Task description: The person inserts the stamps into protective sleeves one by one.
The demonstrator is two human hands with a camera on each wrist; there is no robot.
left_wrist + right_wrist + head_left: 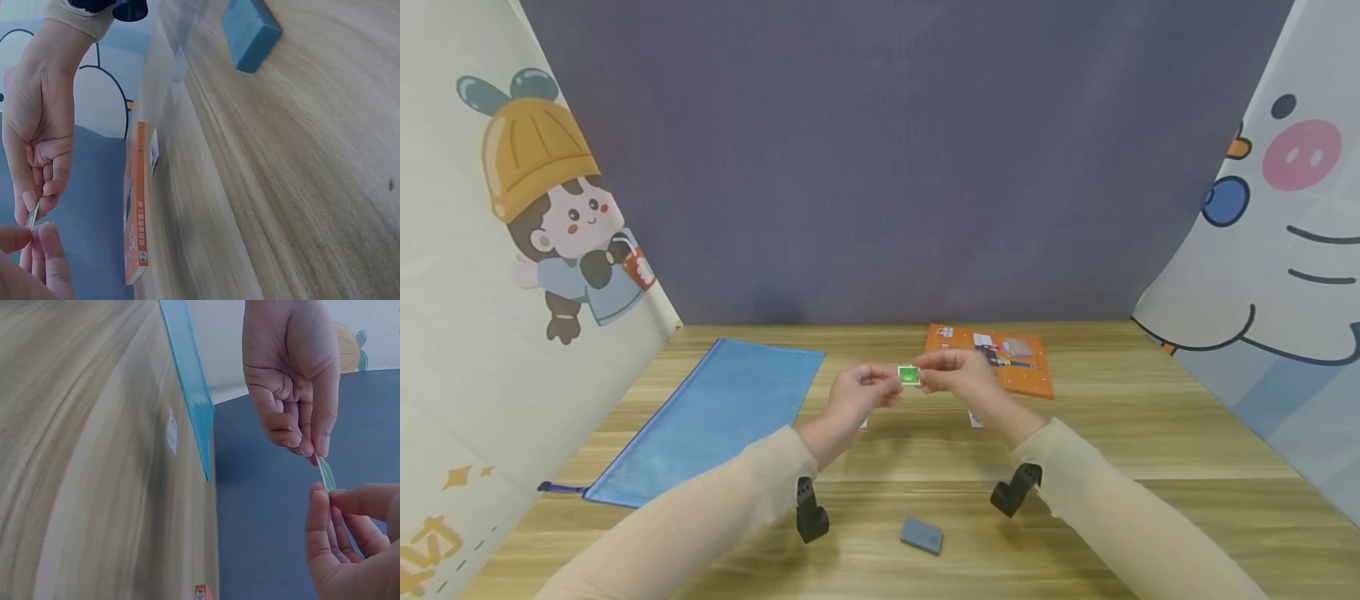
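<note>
A small green card with a white border [908, 375] is held up above the table between both hands. My left hand [859, 393] pinches its left edge between thumb and fingers. On the opposite edge, the thumb and fingers of my right hand [961, 377] pinch it too. Both wrist views show the card [326, 474] nearly edge-on, raised off the wood. Below the hands lie two small pale cards, one by the right forearm [975, 419] and one, mostly hidden in the head view, by the left hand [170, 430].
An orange illustrated book [1026, 379] lies behind the right hand. To the left is a translucent blue zip pouch [715, 417] with a dark strap. A grey-blue rectangular block [921, 536] sits near the front, between the forearms. Dark cloth [880, 167] hangs behind the wooden table.
</note>
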